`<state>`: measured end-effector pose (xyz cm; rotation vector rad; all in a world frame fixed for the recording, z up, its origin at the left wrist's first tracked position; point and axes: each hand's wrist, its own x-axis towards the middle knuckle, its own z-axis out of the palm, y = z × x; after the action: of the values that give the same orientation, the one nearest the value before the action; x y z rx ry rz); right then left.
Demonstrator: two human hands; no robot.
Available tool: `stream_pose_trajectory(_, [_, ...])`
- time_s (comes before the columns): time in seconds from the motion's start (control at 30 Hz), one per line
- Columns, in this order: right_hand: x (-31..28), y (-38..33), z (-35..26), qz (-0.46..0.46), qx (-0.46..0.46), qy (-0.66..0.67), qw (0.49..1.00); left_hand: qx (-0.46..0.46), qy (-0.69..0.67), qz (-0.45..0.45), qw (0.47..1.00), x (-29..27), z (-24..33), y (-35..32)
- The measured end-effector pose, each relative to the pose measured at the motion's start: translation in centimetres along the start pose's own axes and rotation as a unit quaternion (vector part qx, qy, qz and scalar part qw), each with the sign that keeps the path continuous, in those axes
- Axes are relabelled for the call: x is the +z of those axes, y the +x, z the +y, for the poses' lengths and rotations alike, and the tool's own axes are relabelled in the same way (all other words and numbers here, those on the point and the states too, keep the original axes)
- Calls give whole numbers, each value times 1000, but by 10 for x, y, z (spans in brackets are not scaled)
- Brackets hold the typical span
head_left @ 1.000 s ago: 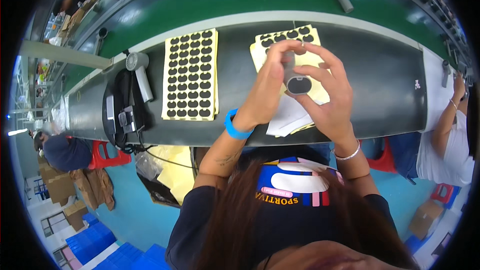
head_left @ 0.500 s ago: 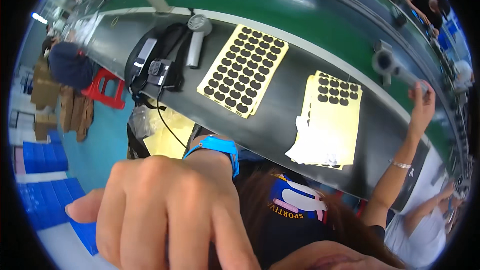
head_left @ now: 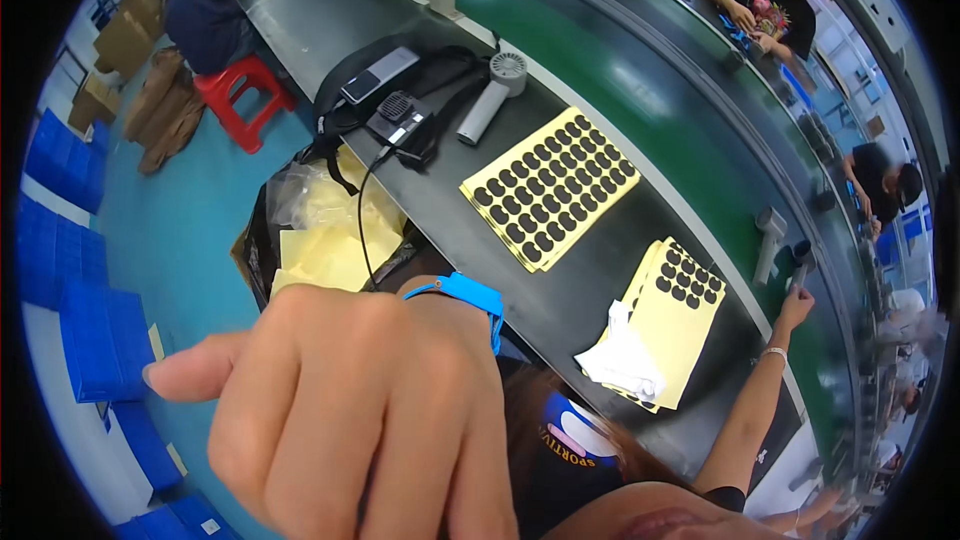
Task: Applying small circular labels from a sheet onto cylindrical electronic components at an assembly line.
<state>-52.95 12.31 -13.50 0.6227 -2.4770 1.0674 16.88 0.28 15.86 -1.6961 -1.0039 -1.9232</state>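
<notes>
Right hand out at the green belt, grey fan at its fingertips!
Pinching or releasing? Can't tell; left hand fingers curl, tips hidden (thumb's out sideways). Stickers, apparently part-used: one sheet mostly bare, few dark rows left; the other stack looks full.

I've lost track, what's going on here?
The right hand holds a grey handheld device over the green belt, near a similar device. The left hand is raised close to the camera, its palm hidden. On the dark table lie a full yellow sticker sheet and a partly bare one with white paper on it.
</notes>
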Motion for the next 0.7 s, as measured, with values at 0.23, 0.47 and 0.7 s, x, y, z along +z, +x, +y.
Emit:
stream_pose_trajectory(0.23, [-23, -1, -17, 31, -103, -17, 994, 21, -23, -42, 999, -6, 12, -10])
stream_pose_trajectory(0.47, [-71, -39, -113, -56, -112, 174, 977, 34, -57, -43, 997, -2, 9, -13])
stream_pose_trajectory(0.7, [-131, -108, -163, -113, -98, 297, 943, 105, -89, 29, 990, -24, -2, -53])
